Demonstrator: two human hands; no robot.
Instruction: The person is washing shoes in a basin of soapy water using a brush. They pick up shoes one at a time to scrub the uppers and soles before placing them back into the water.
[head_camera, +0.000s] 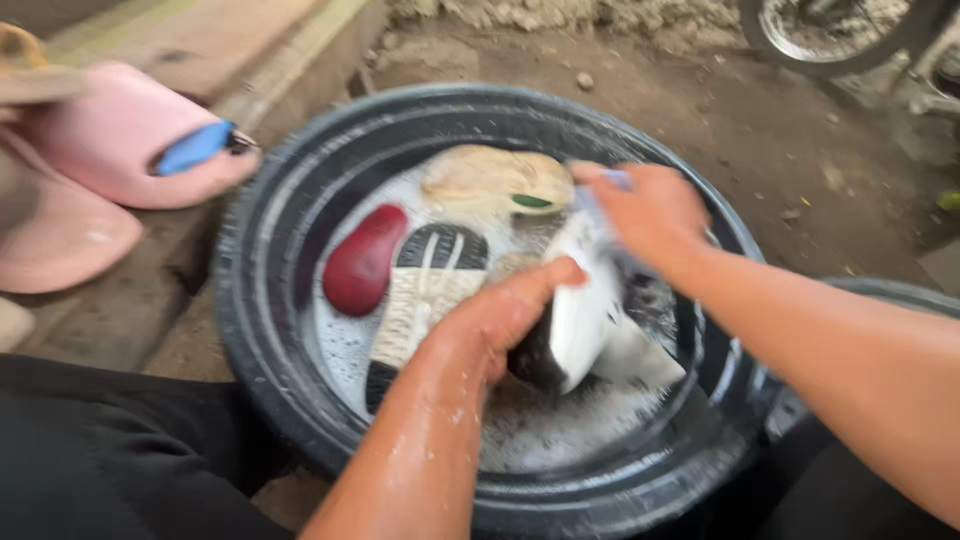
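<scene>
The left hand (505, 315) grips a white shoe (578, 310) near the centre of a black round basin (260, 300), the fingers wrapped over its upper edge and the shoe held tilted on its side above the foamy water. The right hand (645, 210) is at about 1 o'clock from the shoe, closed around something small with a pale blue part; it is blurred, so I cannot tell exactly what it is, perhaps a brush. It touches the top end of the shoe.

In the basin lie other things: a dark red insole (362, 260) at 9 o'clock, a black and white shoe sole (425, 295) turned up just beside the left hand, and a beige shoe (495, 180) at 12 o'clock. Outside the basin, at 10 o'clock, pink slippers (110, 150) rest on a concrete step, with a blue object (195, 147) on one of them.

In my judgement, the wet, soapy shoe can slip from the left hand if the right hand pushes too hard, because the grip covers only one edge. Then it would splash dirty water over the rim onto the person's dark trousers (110, 450), which are very close at 7 o'clock.
</scene>
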